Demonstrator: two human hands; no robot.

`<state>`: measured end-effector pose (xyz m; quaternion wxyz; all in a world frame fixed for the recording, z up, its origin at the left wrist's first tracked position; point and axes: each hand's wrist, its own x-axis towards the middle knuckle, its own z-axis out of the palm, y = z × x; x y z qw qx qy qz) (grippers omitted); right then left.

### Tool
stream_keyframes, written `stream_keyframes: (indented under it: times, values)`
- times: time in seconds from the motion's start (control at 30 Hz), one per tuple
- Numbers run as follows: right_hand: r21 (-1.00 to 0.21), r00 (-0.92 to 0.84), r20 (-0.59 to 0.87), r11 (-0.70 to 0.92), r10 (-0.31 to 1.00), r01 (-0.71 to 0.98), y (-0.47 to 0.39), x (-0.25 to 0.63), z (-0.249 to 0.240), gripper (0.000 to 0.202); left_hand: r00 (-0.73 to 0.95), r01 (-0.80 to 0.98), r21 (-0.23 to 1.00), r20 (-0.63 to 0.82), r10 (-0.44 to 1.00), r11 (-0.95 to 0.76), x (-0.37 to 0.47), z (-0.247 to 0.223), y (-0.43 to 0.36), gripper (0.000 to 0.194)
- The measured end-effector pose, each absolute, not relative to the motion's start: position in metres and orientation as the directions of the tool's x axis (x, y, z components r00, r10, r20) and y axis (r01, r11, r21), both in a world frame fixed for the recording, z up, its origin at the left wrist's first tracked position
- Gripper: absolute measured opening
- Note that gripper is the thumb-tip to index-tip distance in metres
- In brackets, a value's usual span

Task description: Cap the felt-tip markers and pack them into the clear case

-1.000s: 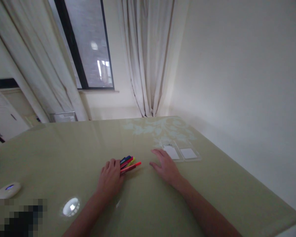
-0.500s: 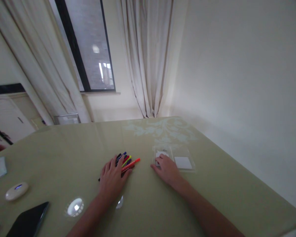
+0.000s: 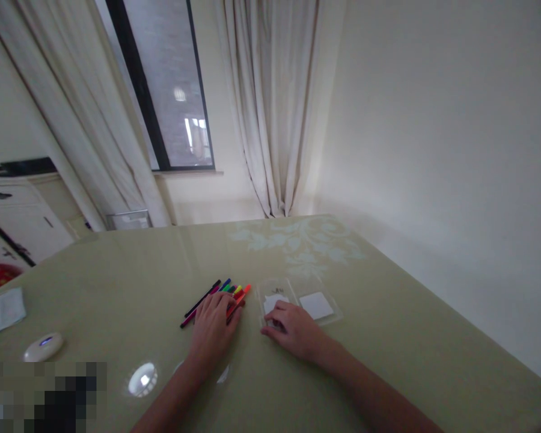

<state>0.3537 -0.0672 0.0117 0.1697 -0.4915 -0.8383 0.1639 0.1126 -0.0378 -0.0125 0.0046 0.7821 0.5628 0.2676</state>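
Note:
Several coloured pens [image 3: 202, 298] lie in a loose bundle on the green table, their caps pointing away from me. My left hand [image 3: 215, 322] rests over the near part of the bundle with its fingers bent on the pens; its palm hides their lower ends. To the right is a clear plastic case [image 3: 338, 314], opened flat, with a white card [image 3: 316, 305] in its right half and white paper [image 3: 273, 300] in its left half. My right hand [image 3: 293, 328] is at the left half's near edge, fingers curled; what they grip is hidden.
A white oval device [image 3: 44, 347] and a folded cloth or paper [image 3: 2, 313] lie at the left. Lamp light reflects off the glossy tabletop [image 3: 162, 270]. A wall borders the right edge; curtains and a window stand behind.
The clear case has moved left and turned, closer to the pens, with my right hand at it. My left hand has shifted slightly nearer to me, and more pens show at its left.

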Motion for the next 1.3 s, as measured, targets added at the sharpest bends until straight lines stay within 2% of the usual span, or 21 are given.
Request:
stream_keyframes:
  times: [0.17,0.37,0.67,0.8,0.9,1.0,1.07,1.2,1.3]
  values:
    - [-0.468,-0.444,0.120,0.445,0.888,0.763,-0.065,0.355,0.011,0.022,0.197,0.926,0.213,0.430,0.881,-0.311,0.111,-0.012,-0.037,0.025]
    - [-0.520,-0.316,0.094,0.318,0.944,0.793,-0.066,0.346,0.008,0.019,0.193,0.950,0.144,0.425,0.884,-0.277,0.112,-0.012,-0.037,0.029]
    - [-0.477,-0.217,0.137,0.256,0.967,0.841,-0.063,0.354,0.007,0.019,0.220,0.931,0.190,0.385,0.896,-0.310,0.109,-0.013,-0.036,0.029]
    - [-0.476,-0.185,0.158,0.239,0.970,0.846,-0.058,0.366,0.007,0.017,0.242,0.930,0.174,0.368,0.898,-0.322,0.109,-0.012,-0.037,0.033]
    - [-0.519,-0.191,0.170,0.253,0.967,0.817,-0.054,0.372,0.007,0.015,0.270,0.928,0.141,0.383,0.883,-0.345,0.109,-0.010,-0.036,0.032]
    - [-0.630,-0.142,0.245,0.269,0.959,0.729,-0.050,0.375,0.007,0.017,0.260,0.929,0.138,0.414,0.873,-0.342,0.112,-0.006,-0.037,0.031]
    - [-0.736,-0.076,0.306,0.287,0.949,0.613,-0.047,0.375,0.007,0.022,0.216,0.926,0.189,0.447,0.868,-0.327,0.115,-0.002,-0.040,0.035]
    - [-0.920,-0.059,0.301,0.306,0.952,0.244,-0.044,0.371,0.008,0.038,0.157,0.861,0.292,0.626,0.764,-0.416,0.130,0.002,-0.051,0.042]
    - [-0.965,-0.090,0.262,0.262,0.961,-0.008,-0.045,0.367,0.012,0.038,0.198,0.773,0.272,0.755,0.625,-0.574,0.146,0.000,-0.062,0.035]
